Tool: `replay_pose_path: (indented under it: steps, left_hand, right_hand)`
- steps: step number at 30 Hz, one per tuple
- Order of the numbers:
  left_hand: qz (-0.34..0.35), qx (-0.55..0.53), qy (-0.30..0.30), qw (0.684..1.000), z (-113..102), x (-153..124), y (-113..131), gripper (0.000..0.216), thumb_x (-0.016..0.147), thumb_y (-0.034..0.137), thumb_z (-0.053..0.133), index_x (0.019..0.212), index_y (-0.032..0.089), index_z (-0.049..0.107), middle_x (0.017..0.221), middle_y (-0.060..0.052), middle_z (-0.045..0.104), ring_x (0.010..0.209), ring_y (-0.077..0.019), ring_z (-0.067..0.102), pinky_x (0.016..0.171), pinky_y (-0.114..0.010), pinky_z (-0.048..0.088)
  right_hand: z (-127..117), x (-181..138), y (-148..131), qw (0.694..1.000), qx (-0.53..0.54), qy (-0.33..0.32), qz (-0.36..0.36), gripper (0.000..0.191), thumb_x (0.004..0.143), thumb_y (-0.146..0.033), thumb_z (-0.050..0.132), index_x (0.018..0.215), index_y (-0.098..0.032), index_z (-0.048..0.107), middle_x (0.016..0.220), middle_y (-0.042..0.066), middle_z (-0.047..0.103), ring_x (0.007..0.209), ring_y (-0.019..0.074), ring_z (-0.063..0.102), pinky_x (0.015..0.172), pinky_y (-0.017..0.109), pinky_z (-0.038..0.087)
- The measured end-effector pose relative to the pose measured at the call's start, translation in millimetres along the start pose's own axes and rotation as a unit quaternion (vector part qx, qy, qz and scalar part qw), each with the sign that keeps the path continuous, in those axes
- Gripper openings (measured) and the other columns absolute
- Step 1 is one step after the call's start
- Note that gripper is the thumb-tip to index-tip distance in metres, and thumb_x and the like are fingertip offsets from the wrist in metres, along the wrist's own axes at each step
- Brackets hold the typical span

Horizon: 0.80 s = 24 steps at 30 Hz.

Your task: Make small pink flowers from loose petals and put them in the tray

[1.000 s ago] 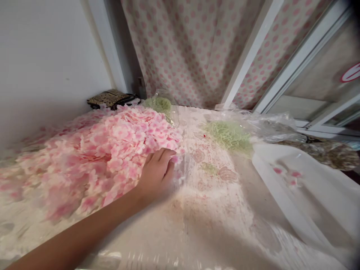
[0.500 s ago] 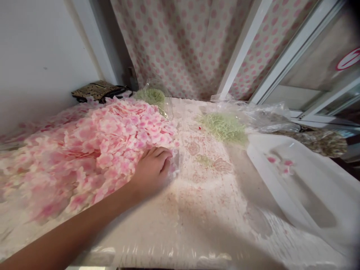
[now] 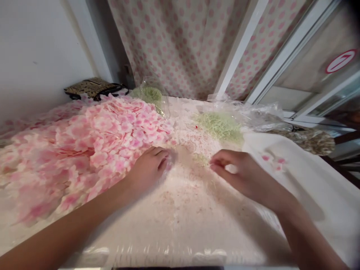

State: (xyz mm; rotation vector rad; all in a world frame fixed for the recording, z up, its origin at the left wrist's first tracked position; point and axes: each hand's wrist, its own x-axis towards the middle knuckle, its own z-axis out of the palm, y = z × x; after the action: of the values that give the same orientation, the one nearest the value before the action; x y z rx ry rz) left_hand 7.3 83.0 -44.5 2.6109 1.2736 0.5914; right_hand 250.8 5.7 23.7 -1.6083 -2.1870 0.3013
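A large heap of pink artificial petals (image 3: 112,131) spreads over the left half of the covered table (image 3: 180,225). My left hand (image 3: 149,163) lies at the heap's right edge, fingers curled under; a faint clear sheen shows beside the fingertips, but what they hold, if anything, is hidden. Opposite it, my right hand (image 3: 237,168) has thumb and fingertips brought together in a pinch, a gap showing behind them. Anything in that pinch is too small to make out. Just left of its fingertips lies a small tuft of pale green shreds (image 3: 200,159).
A bigger pile of green shreds (image 3: 221,125) lies farther back, beside crumpled clear plastic (image 3: 255,112). A white tray (image 3: 303,161) with several pink-and-white petals stands at right. Behind the heap are a bagged green bundle (image 3: 152,95) and a patterned pouch (image 3: 87,88).
My right hand has come into view from the right, over the table beside the tray. The left hand stays by the petals, fingers curled. The view has shifted slightly.
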Motion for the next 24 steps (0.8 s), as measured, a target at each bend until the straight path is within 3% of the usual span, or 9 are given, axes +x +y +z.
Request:
replay_pose_path:
  steps: [4, 7, 11, 17, 21, 24]
  left_hand:
    - [-0.007, -0.022, 0.001, 1.000, -1.4, 0.3, -1.8, 0.029, 0.088, 0.018, 0.036, 0.100, 0.016, 0.061, 0.098, -0.009, 0.062, 0.094, -0.0225, 0.055, 0.085, -0.040, 0.046]
    - [-0.015, -0.053, 0.014, 0.998, -2.0, -0.1, -1.9, 0.028, 0.089, 0.017, 0.034, 0.093, 0.017, 0.061, 0.092, -0.007, 0.061, 0.088, -0.0207, 0.056, 0.080, -0.037, 0.046]
    - [-0.065, -0.150, 0.027, 0.986, -4.9, -1.0, 5.9, 0.020, 0.089, 0.023, 0.038, 0.087, 0.018, 0.058, 0.080, -0.003, 0.061, 0.073, -0.0157, 0.056, 0.066, -0.029, 0.044]
    - [-0.120, -0.386, -0.009, 0.915, -7.7, -2.5, 23.7, 0.016, 0.090, 0.029, 0.039, 0.090, 0.019, 0.051, 0.065, 0.003, 0.048, 0.059, -0.0096, 0.048, 0.056, -0.023, 0.040]
    - [-0.129, -0.460, -0.040, 0.878, -7.6, -3.7, 26.1, 0.017, 0.089, 0.024, 0.039, 0.105, 0.020, 0.044, 0.073, 0.003, 0.050, 0.063, -0.0095, 0.047, 0.063, -0.025, 0.041]
    - [-0.136, -0.494, -0.055, 0.857, -7.2, -4.5, 26.0, 0.015, 0.088, 0.022, 0.041, 0.103, 0.020, 0.042, 0.080, 0.000, 0.054, 0.065, -0.0094, 0.049, 0.065, -0.025, 0.042]
  right_hand:
    - [34.5, 18.1, 6.8, 0.989, -0.113, -0.096, -0.024, 0.021, 0.088, -0.014, 0.041, 0.077, -0.017, 0.060, 0.078, 0.002, 0.064, 0.070, 0.0124, 0.059, 0.063, 0.024, 0.042]
    - [54.2, 20.2, 8.8, 0.980, -0.182, -0.084, -0.014, 0.020, 0.087, -0.009, 0.039, 0.083, -0.015, 0.057, 0.080, 0.004, 0.064, 0.069, 0.0152, 0.060, 0.060, 0.026, 0.040]
    - [62.2, 15.4, 10.7, 0.976, -0.205, -0.076, -0.004, 0.021, 0.086, -0.005, 0.036, 0.087, -0.014, 0.055, 0.079, 0.005, 0.063, 0.067, 0.0155, 0.061, 0.057, 0.026, 0.038]
    - [69.5, 16.3, 13.2, 0.966, -0.252, -0.062, 0.005, 0.017, 0.087, -0.007, 0.038, 0.090, -0.012, 0.054, 0.078, 0.008, 0.063, 0.062, 0.0186, 0.061, 0.051, 0.027, 0.034]
    - [73.0, 15.6, 12.9, 0.957, -0.286, -0.041, 0.020, 0.018, 0.087, -0.007, 0.037, 0.088, -0.012, 0.054, 0.076, 0.009, 0.061, 0.058, 0.0182, 0.059, 0.049, 0.027, 0.031]
    - [71.8, 13.6, 15.5, 0.962, -0.272, 0.003, 0.019, 0.018, 0.089, -0.009, 0.034, 0.087, -0.013, 0.052, 0.081, 0.009, 0.059, 0.064, 0.0182, 0.058, 0.052, 0.027, 0.034]
